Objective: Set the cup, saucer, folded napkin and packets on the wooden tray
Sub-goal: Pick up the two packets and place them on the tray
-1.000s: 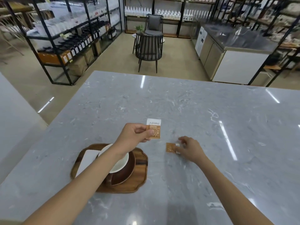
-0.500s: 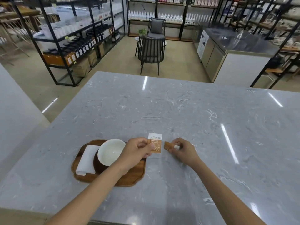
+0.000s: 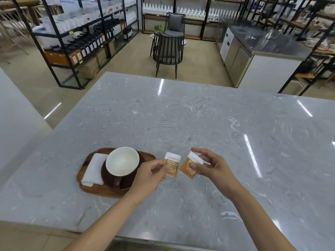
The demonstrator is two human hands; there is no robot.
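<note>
The wooden tray (image 3: 94,190) lies near the table's front left. On it rest a dark brown saucer (image 3: 107,176) with a white cup (image 3: 122,160) standing in it, and a folded white napkin (image 3: 93,170) to the cup's left. My left hand (image 3: 149,175) pinches an orange and white packet (image 3: 172,166) just right of the tray, above the table. My right hand (image 3: 211,166) holds a second orange and white packet (image 3: 189,168), tilted, close beside the first. The two packets are apart.
The grey marble table (image 3: 199,124) stretches far ahead and to the right. Beyond it stand dark chairs (image 3: 168,49), black shelving with bottles (image 3: 81,42) at the left, and a steel counter (image 3: 262,49) at the right.
My right hand has lifted the second packet off the table and holds it up beside the first. My left hand with its packet has drawn nearer to me.
</note>
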